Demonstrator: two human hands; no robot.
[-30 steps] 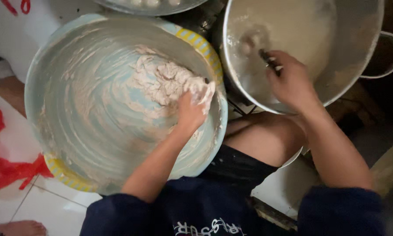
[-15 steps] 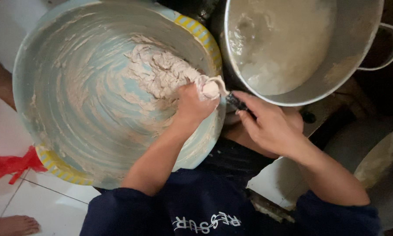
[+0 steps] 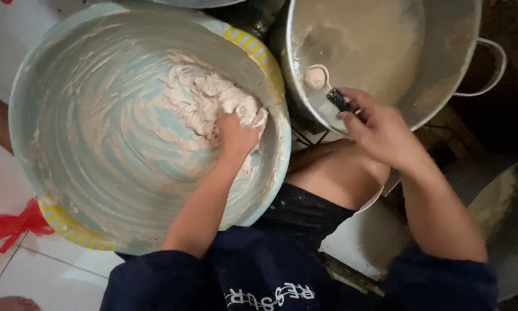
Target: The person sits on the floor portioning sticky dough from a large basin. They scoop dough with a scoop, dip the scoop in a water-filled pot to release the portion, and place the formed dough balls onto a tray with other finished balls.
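A large light-blue basin (image 3: 69, 144) with a yellow striped rim sits tilted in front of me, its inside smeared with pale paste. My left hand (image 3: 236, 135) is pressed into a lump of whitish dough (image 3: 204, 98) against the basin's right wall, fingers buried in it. My right hand (image 3: 377, 129) holds the dark handle of a small ladle (image 3: 322, 86), whose bowl rests inside a big metal pot (image 3: 443, 86) of cloudy beige liquid at the upper right.
My bare knee (image 3: 334, 173) lies between basin and pot. A red plastic bag (image 3: 8, 224) lies on the white tiled floor at lower left. Another metal pan (image 3: 506, 230) shows at the right edge. A bare foot (image 3: 6, 304) is at the bottom left corner.
My right hand went from the pot to the basin's rim beside my left hand, then back to the pot with the ladle. My left hand stays in the dough.
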